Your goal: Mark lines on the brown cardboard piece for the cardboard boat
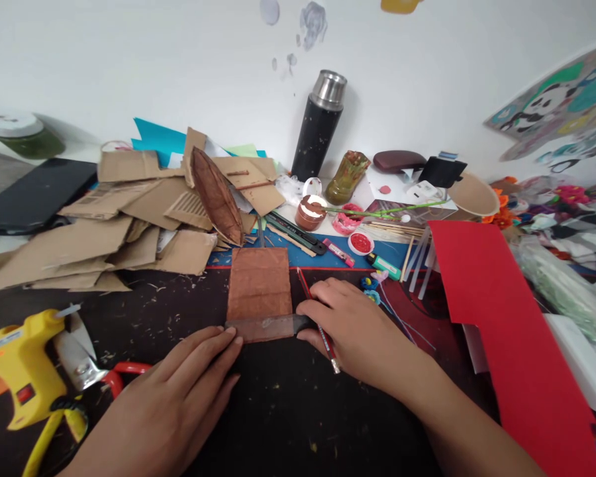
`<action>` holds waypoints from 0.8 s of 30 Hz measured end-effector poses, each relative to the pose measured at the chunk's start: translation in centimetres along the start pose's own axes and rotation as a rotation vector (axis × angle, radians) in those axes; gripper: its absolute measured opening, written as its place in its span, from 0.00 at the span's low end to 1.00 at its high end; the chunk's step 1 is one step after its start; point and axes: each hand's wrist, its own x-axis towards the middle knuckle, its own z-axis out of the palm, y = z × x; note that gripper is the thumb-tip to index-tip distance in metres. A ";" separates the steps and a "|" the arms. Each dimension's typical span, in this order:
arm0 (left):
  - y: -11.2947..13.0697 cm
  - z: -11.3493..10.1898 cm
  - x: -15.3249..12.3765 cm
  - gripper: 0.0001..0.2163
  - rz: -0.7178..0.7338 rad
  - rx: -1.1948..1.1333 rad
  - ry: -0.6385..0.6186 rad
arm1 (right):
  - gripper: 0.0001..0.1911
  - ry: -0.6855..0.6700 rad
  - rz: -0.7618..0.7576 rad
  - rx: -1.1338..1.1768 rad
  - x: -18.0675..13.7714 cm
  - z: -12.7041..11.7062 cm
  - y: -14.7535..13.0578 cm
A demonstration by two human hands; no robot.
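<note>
A brown rectangular piece of cardboard (259,283) lies flat on the dark table in front of me. A narrow strip or ruler (268,324) lies across its near edge. My left hand (179,391) rests flat with fingers stretched out, the fingertips pressing the strip's left end. My right hand (350,328) is closed on a red pencil (302,283) and also touches the strip's right end; the pencil runs along the cardboard's right side.
A yellow glue gun (20,371) and red-handled scissors (122,372) lie at left. Cardboard scraps (104,232) and a brown leaf shape (217,195) are piled behind. A black flask (318,126), paint pots, markers and sticks stand at the back. A red sheet (506,318) lies at right.
</note>
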 end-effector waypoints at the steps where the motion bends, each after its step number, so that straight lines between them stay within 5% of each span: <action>1: 0.0 0.0 -0.1 0.19 -0.011 -0.012 -0.002 | 0.07 0.003 -0.001 0.005 0.0 0.0 0.0; 24: 0.5 0.1 0.6 0.17 -0.025 0.001 0.020 | 0.05 0.004 -0.013 0.080 0.1 -0.3 0.5</action>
